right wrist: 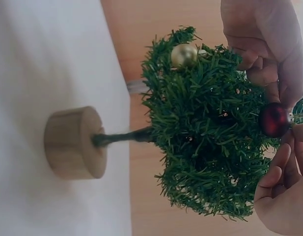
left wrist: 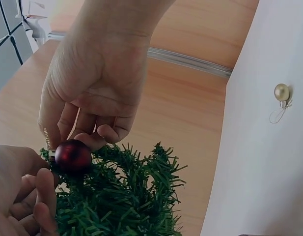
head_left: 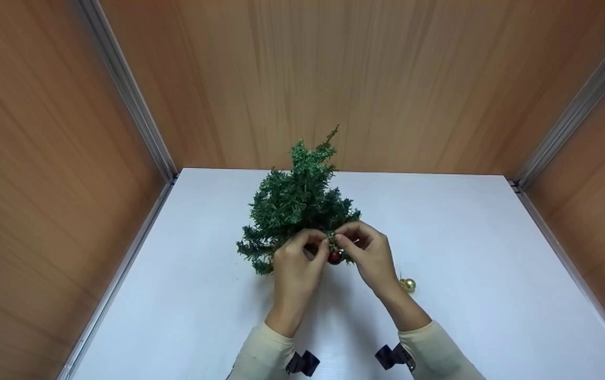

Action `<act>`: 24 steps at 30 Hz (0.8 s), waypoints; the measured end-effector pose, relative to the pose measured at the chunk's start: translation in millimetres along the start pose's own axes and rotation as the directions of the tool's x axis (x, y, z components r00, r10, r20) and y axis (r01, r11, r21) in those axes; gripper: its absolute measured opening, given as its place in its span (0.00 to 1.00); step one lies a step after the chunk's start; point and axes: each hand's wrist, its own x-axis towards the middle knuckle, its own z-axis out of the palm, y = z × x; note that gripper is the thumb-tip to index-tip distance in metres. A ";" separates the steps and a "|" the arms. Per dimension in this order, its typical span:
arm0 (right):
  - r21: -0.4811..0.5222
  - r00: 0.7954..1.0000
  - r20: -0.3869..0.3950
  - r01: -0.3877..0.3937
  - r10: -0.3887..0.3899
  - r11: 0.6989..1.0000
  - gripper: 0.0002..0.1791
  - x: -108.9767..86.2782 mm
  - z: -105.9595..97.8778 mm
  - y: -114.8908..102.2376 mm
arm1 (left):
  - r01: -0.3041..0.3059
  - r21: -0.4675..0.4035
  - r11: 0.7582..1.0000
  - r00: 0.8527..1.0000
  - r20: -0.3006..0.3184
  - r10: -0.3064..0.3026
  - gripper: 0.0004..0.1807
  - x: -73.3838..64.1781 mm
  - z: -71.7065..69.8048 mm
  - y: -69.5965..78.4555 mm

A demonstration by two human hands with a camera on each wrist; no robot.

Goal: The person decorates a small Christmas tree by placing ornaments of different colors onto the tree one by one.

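Observation:
A dark red bauble [right wrist: 274, 119] hangs at the front of a small artificial Christmas tree [head_left: 302, 198], among its green branches. My left hand [head_left: 298, 264] and right hand [head_left: 370, 256] meet just above the bauble, one on each side. Thumb and forefinger of each hand pinch at the bauble's thin gold string, beside a branch tip. The exact grip is partly hidden by the fingers. In the left wrist view the red bauble's gold cap [left wrist: 52, 156] shows between the two hands.
A gold bauble [head_left: 408, 285] with a string loop lies on the white table [head_left: 466, 237], near the right forearm. Another gold bauble [right wrist: 184, 55] sits in the tree's branches. The tree stands on a round wooden base [right wrist: 70, 143]. Wood panels [head_left: 366, 84] enclose the table.

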 end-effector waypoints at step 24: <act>0.021 1.000 -0.011 0.007 -0.007 1.000 0.04 -3.1 7.7 8.6 | -0.015 -0.023 1.000 1.000 -0.015 0.015 0.03 0.3 3.9 -7.2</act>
